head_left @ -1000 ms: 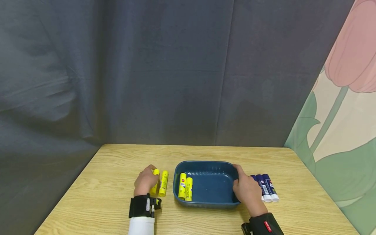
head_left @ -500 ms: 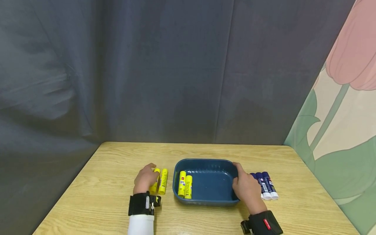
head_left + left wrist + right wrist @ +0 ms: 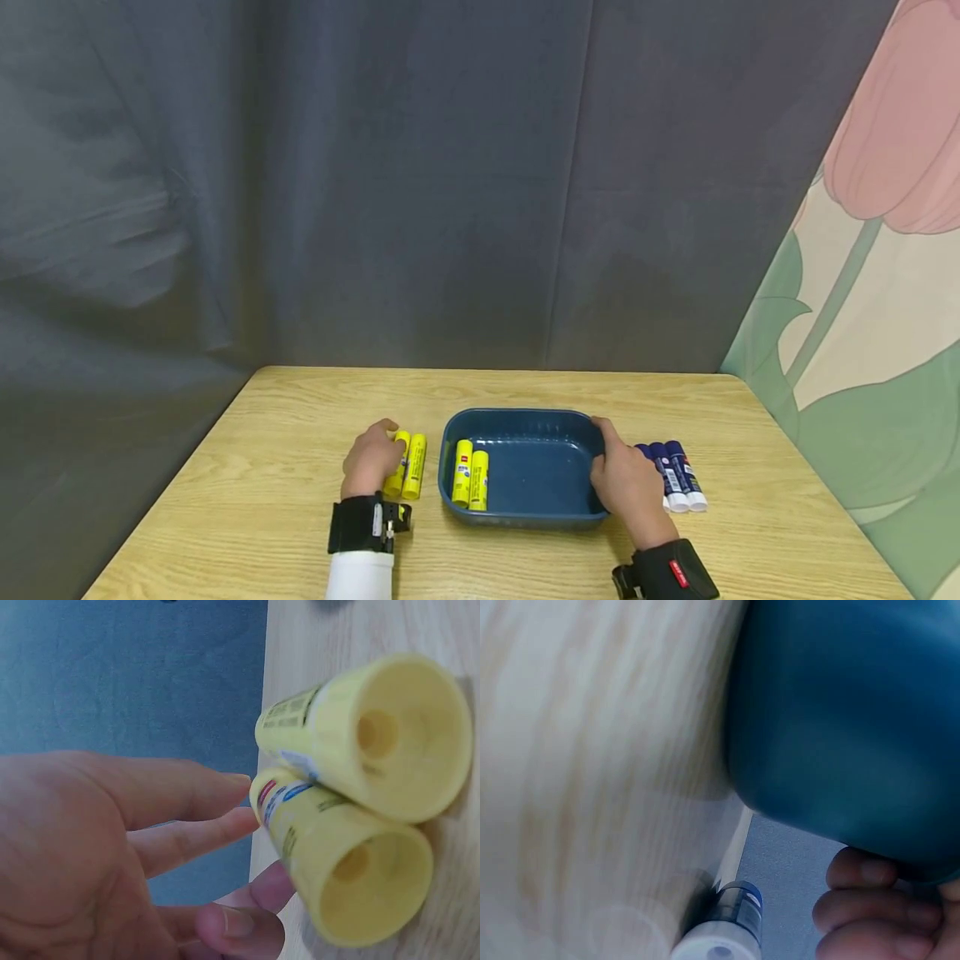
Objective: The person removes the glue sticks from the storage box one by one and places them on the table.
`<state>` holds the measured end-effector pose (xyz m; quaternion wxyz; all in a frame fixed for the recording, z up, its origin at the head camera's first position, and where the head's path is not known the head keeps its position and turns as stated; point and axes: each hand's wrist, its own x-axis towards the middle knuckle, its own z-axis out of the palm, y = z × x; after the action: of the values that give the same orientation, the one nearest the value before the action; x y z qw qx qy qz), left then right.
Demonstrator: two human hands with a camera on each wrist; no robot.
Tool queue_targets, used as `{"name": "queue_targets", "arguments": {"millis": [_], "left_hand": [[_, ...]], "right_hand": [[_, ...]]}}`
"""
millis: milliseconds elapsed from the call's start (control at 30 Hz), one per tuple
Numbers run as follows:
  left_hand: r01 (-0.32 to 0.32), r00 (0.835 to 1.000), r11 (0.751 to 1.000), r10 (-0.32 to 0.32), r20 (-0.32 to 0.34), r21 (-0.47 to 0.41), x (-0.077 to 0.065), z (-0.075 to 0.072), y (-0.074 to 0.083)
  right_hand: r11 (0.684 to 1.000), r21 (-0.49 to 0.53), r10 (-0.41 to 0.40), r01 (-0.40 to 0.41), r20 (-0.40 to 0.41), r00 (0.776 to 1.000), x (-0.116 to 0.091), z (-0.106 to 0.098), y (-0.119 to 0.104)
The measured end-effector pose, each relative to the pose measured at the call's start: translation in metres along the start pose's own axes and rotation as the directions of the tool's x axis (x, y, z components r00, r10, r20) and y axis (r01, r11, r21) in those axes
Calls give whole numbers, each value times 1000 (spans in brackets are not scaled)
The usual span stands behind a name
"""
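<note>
Two yellow glue sticks lie side by side on the table, left of a dark blue dish (image 3: 536, 475). My left hand (image 3: 371, 460) is at the nearer left glue stick (image 3: 393, 484), its fingers touching the stick's side. The other yellow glue stick (image 3: 415, 467) rests against it, as the left wrist view also shows. In the dish, a yellow glue stick (image 3: 462, 473) and a second, slightly lower one (image 3: 479, 482) lie along the left wall. My right hand (image 3: 632, 493) grips the dish's right rim, fingers curled against the outside in the right wrist view.
Several dark blue glue sticks (image 3: 675, 475) with white ends lie on the wooden table (image 3: 247, 517) just right of my right hand, which partly covers them. A grey curtain (image 3: 420, 208) hangs behind the table's far edge.
The left glue stick by my left hand has slid right against its neighbour, closing the gap between them. My right hand keeps its hold on the dish.
</note>
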<state>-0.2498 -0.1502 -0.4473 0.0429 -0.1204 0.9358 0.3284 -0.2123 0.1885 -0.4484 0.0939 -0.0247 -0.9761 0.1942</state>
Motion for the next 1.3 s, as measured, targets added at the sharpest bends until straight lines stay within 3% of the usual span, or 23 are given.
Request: {"name": "queue_targets", "arguments": {"millis": [533, 733, 900, 1100, 1300], "left_hand": [[0, 1000, 999, 0, 2, -47, -6, -4, -1], [-28, 999, 998, 26, -32, -62, -9, -8, 4], [-90, 994, 996, 88, -72, -26, -17, -16, 16], [-173, 982, 984, 176, -71, 45, -32, -23, 41], [-246, 962, 964, 255, -94, 103, -48, -9, 70]], "right_hand": [[1000, 2, -1, 1, 2, 1000, -2, 1, -1], [1000, 1, -5, 5, -10, 1000, -1, 1, 0], [1000, 0, -9, 9, -19, 1000, 0, 0, -1], [1000, 2, -9, 9, -19, 1000, 0, -1, -1], [1000, 2, -3, 3, -7, 1000, -1, 0, -1]]}}
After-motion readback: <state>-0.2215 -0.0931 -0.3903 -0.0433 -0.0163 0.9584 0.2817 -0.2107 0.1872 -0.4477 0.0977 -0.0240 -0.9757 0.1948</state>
